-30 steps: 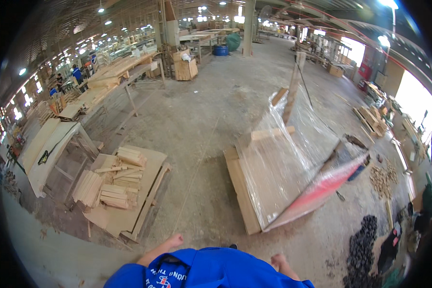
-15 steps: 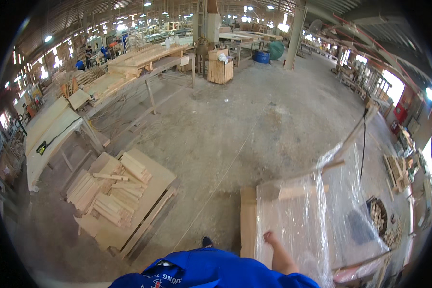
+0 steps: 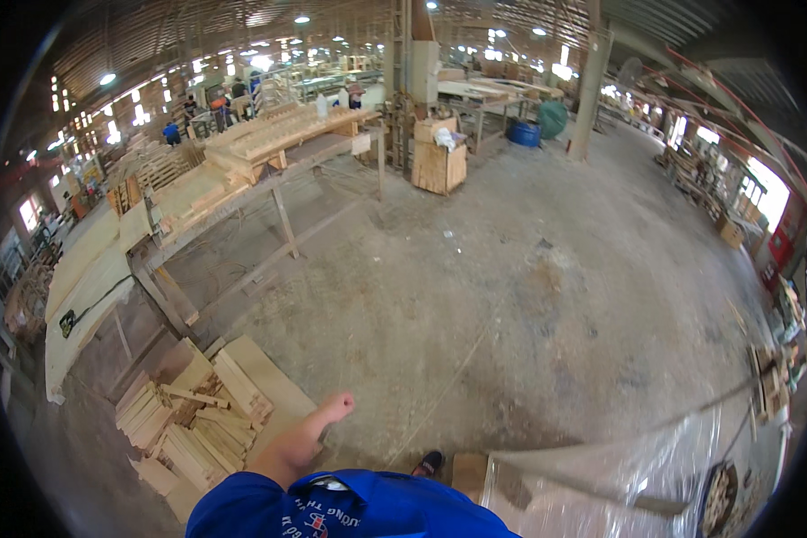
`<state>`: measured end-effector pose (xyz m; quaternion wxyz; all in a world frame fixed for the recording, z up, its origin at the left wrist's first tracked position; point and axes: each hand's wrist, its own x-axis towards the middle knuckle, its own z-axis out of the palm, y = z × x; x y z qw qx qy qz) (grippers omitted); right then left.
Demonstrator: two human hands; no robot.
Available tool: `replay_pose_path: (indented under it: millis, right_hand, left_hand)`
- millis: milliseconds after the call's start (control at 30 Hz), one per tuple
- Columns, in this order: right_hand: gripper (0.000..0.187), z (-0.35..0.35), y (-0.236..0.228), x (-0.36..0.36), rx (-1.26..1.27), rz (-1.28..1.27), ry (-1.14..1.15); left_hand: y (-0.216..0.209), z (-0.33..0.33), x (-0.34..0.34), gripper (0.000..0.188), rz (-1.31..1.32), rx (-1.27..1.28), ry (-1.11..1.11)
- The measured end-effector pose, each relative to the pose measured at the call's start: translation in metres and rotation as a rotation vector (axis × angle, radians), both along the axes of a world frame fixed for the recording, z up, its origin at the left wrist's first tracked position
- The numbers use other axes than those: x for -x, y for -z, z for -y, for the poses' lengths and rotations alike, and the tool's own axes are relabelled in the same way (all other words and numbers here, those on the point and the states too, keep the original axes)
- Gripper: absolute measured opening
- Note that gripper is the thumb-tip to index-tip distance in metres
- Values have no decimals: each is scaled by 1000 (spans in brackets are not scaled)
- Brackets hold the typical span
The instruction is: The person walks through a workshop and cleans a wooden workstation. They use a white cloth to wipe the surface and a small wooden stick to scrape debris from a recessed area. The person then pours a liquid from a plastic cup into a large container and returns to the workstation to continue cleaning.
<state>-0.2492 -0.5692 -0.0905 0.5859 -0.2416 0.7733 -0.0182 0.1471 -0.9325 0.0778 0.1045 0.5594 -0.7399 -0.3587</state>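
My left hand [image 3: 339, 406] is raised in front of my body with its fingers curled closed, and nothing shows in it. Its forearm passes over the right side of a low stack of boards [image 3: 264, 359]. Loose pale wood strips [image 3: 206, 439] lie in a jumbled pile on that stack, to the left of the hand and not touched by it. My right hand is out of sight. At the lower right, a low load under clear plastic wrap [image 3: 592, 502] is nearest to my right side.
A long workbench [image 3: 287, 143] carrying wood panels runs along the left. A pale-topped table [image 3: 90, 278] with a small dark tool [image 3: 67, 323] stands nearer. Farther off are a wooden box [image 3: 439, 161], a blue drum [image 3: 524, 134] and a post [image 3: 590, 99]. People work at the far left.
My left hand has come into view, and my right hand has gone out of it. The wrapped load has slid down toward the lower edge, and the bench and wooden box appear closer.
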Motion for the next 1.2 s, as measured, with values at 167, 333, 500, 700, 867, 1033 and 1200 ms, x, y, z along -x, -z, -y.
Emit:
replay_pose_path:
  millis: [167, 333, 500, 700, 867, 1033, 1200]
  right_hand:
    - [20, 245, -7, 122, 228, -227, -196]
    - [19, 502, -68, 190, 709, -388, -198]
    - [18, 667, -85, 237, 785, -220, 94]
    - [19, 692, -41, 301, 312, -425, -1001]
    - [18, 757, -36, 308, 90, -119, -14]
    - [16, 890, -26, 376, 152, -107, 26]
    - [15, 1001, -17, 493, 166, -223, -119]
  left_hand:
    - [23, 65, 33, 20, 282, -236, 191]
    - [55, 86, 14, 27, 427, -450, 94]
    - [74, 191, 24, 28, 509, -704, -59]
    - [76, 468, 141, 30, 361, -491, -55]
    - [40, 697, 290, 22, -84, -202, -70]
    - [10, 876, 431, 11, 38, 21, 166]
    - [22, 945, 512, 10, -126, -61, 288]
